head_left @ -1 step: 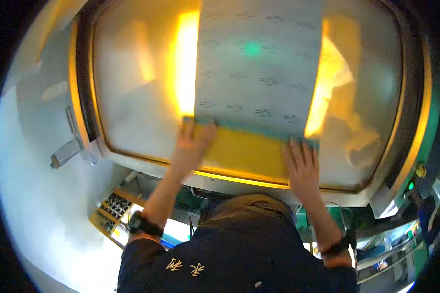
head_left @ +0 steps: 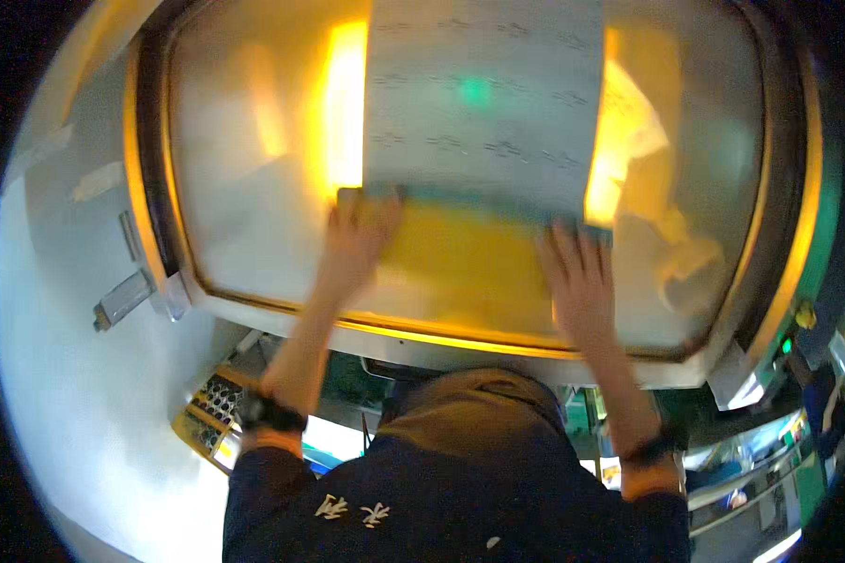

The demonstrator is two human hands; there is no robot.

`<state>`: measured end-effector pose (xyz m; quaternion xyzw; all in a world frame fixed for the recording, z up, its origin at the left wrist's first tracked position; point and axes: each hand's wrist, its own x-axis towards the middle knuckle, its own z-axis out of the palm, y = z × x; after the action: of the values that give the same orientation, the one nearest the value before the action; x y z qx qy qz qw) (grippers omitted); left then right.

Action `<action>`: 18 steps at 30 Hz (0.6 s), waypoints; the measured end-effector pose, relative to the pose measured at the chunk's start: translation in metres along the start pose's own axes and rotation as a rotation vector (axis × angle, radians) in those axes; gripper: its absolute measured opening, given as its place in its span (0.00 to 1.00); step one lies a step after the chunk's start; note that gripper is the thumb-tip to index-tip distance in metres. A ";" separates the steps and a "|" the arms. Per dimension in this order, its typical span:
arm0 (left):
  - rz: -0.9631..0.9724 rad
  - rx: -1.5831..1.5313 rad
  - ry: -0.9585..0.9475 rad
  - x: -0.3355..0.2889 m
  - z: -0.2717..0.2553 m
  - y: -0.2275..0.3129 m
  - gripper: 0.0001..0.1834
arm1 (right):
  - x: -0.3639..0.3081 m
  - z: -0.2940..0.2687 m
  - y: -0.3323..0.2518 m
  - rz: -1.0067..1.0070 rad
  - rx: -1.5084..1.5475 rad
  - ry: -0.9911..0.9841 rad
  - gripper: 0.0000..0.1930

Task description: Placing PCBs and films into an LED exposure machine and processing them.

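A pale sheet [head_left: 483, 113] with rows of small dark marks lies on a broad framed panel [head_left: 235, 216] lit yellow from beneath. Across the sheet's near side runs a narrow teal strip [head_left: 469, 202], and a yellow area [head_left: 469, 267] spreads on the near side of it. My left hand [head_left: 355, 239] rests its outstretched fingers on the strip's left end. At the right end, my right hand [head_left: 577, 272] lies flat with fingers spread over the strip. Both hands are slightly blurred. Whether the strip and the yellow area are one piece, I cannot tell.
A raised dark and yellow rim [head_left: 422, 335] borders the panel. Crumpled, pale shapes [head_left: 690, 253] show at the panel's right. A small grey metal bracket [head_left: 122, 300] is on the left, and a rack of small dark round things [head_left: 218, 399] stands below the panel's left corner.
Both hands and the teal strip have moved farther away from me across the panel. The nearest row of marks on the sheet no longer shows, and the yellow area reaches farther.
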<state>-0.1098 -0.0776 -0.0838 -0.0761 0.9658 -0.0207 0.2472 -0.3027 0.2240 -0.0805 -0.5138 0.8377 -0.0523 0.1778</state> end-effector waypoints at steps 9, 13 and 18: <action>-0.114 -0.072 0.406 0.396 -0.181 -0.074 0.29 | 0.296 -0.136 0.238 0.243 -0.173 0.169 0.35; 0.086 -0.011 0.626 0.432 -0.174 -0.128 0.34 | 0.328 -0.157 0.263 0.097 -0.318 0.264 0.36; -0.063 -0.065 0.525 0.391 -0.147 -0.032 0.31 | 0.265 -0.079 0.317 0.210 -0.272 0.298 0.25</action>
<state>-0.5146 -0.1703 -0.1380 -0.1061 0.9941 -0.0163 -0.0149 -0.7058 0.1308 -0.1572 -0.4296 0.9029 0.0047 -0.0145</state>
